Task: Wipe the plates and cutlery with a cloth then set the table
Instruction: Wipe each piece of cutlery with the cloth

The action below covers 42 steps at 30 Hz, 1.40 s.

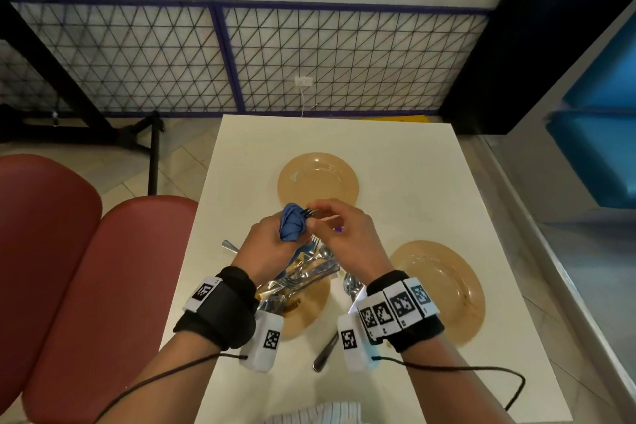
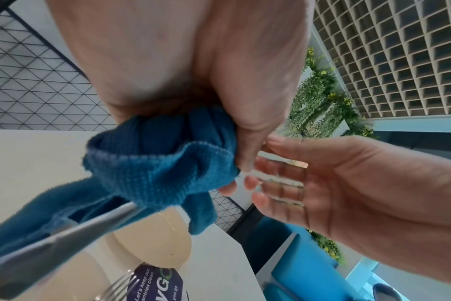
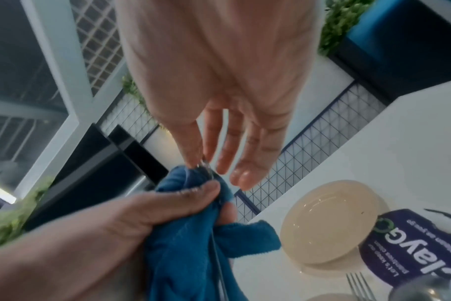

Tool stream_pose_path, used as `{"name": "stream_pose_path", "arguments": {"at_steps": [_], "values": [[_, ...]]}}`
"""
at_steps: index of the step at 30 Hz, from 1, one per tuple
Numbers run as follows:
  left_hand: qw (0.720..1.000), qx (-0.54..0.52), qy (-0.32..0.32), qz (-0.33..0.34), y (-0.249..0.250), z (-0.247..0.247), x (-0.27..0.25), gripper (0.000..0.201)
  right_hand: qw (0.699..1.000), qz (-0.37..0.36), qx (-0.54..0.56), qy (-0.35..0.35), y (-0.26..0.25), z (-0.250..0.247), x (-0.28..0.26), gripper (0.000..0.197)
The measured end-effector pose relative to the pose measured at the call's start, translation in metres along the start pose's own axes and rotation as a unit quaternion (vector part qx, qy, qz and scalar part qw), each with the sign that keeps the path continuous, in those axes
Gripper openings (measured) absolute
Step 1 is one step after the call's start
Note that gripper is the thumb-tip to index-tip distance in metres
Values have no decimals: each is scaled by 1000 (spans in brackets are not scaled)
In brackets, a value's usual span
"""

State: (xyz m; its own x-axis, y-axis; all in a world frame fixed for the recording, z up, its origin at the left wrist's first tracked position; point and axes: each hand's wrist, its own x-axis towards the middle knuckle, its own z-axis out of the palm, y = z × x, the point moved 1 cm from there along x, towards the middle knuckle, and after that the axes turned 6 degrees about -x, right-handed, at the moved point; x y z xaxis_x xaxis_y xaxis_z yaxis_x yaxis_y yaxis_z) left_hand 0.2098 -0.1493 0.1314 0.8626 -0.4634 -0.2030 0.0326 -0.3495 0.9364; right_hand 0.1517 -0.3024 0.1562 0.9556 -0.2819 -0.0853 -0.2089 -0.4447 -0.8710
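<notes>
One white desk (image 1: 395, 148) fills the middle of the head view, with two red seat cushions (image 1: 103, 286) at its nine o'clock side. Three tan plates sit on the desk: a far plate (image 1: 318, 175) at twelve o'clock, a right plate (image 1: 444, 289) at four o'clock, and a near plate (image 1: 309, 306) at six o'clock, partly under the wrists. The near plate carries a heap of cutlery (image 1: 303, 274); the pieces overlap too much to count, though spoon bowls and fork tines show. One dark card with white lettering (image 3: 409, 244) lies beside a plate in the right wrist view.

One blue cloth (image 1: 292, 225) is bunched in the left hand (image 1: 268, 244), whose fingers and thumb curl tightly round it above the desk's centre. One fork (image 1: 311, 212) pokes from the cloth toward three o'clock, its tines at the cloth; its handle runs out below the cloth in the left wrist view. The right hand (image 1: 347, 237) pinches that fork between thumb and forefinger, the other three fingers loosely extended.
</notes>
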Motion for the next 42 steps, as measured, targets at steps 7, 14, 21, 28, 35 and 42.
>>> {"name": "stream_pose_path", "arguments": {"at_steps": [7,14,21,28,35,42], "values": [[999,-18,-31,-30,-21,5,-9,15,991,-66,-19,116,-8,-17,15,13],[998,-29,-46,-25,-23,3,-8,17,994,5,43,99,6,-12,7,12],[988,-34,-129,-78,-32,11,-28,17,974,66,144,159,39,-43,17,9],[992,33,-105,-57,-40,6,-21,19,964,133,189,128,74,-25,-6,12],[983,73,-116,-119,-76,-7,-40,7,939,232,181,176,123,-59,4,9],[989,-5,12,-144,-83,-33,-36,16,953,300,-3,49,172,-20,-20,13]]}}
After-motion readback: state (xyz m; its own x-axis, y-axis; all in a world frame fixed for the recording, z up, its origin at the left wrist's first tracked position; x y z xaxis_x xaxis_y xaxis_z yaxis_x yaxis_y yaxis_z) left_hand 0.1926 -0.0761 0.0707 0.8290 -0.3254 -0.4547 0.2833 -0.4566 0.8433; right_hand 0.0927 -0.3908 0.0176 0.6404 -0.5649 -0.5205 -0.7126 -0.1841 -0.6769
